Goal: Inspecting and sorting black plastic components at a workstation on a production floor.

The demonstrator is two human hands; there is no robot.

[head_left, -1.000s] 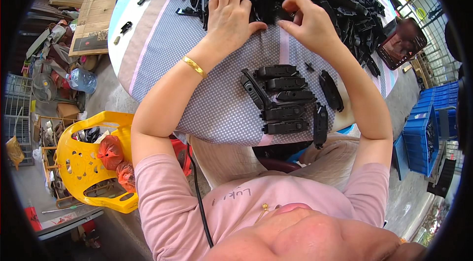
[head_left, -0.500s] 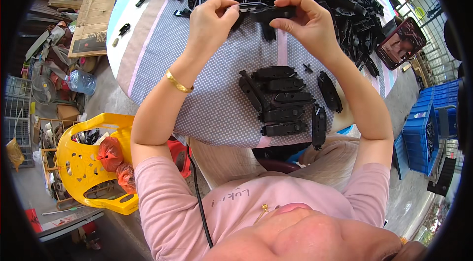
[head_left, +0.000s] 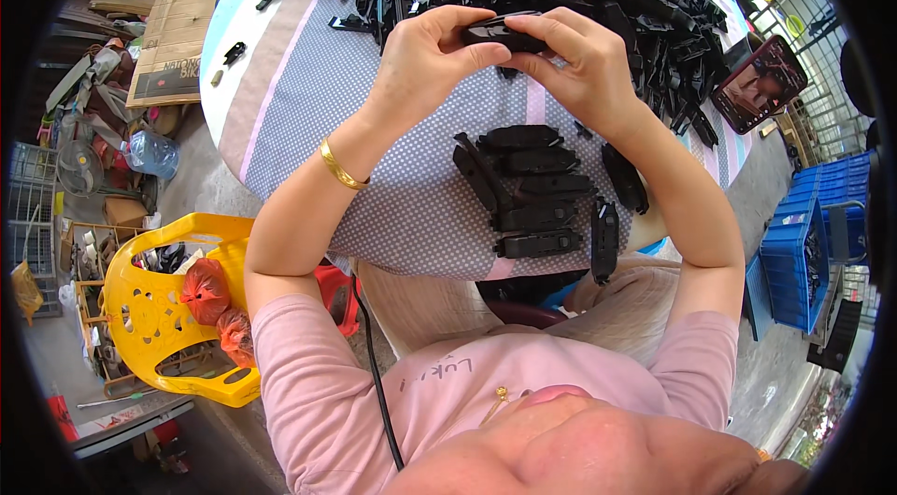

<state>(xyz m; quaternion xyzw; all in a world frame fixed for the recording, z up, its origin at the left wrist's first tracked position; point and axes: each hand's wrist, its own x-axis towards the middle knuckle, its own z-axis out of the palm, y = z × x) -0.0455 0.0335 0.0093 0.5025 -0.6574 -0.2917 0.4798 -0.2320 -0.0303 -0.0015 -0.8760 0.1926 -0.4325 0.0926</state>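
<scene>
Over the far half of the round table (head_left: 392, 177), both hands are closed on one black plastic part (head_left: 495, 30). The left hand (head_left: 422, 56) grips its left end, with the thumb along the near side and the fingers behind; the right hand (head_left: 581, 57) pinches the other end between thumb and fingers. The fingertips cover much of it, so it may be one piece or two pressed together; I cannot tell which. The hands are close to each other above the table, with a gold bangle (head_left: 341, 166) on the left wrist.

Behind them, a heap of black parts (head_left: 645, 0) covers the table's far side. Toward the table's near edge, five dark casings (head_left: 539, 216) lie crosswise in a column, a slanted casing (head_left: 478, 175) leans along their left, and two more casings (head_left: 605, 238) lie to their right. A small black clip (head_left: 234, 53) sits near the table's left rim.

A phone (head_left: 761, 84) stands tilted at the table's right edge. Left of the table is a yellow plastic chair (head_left: 210, 226) holding two red bags (head_left: 206, 291); right of the table, on the floor side, is a blue crate (head_left: 790, 285).
</scene>
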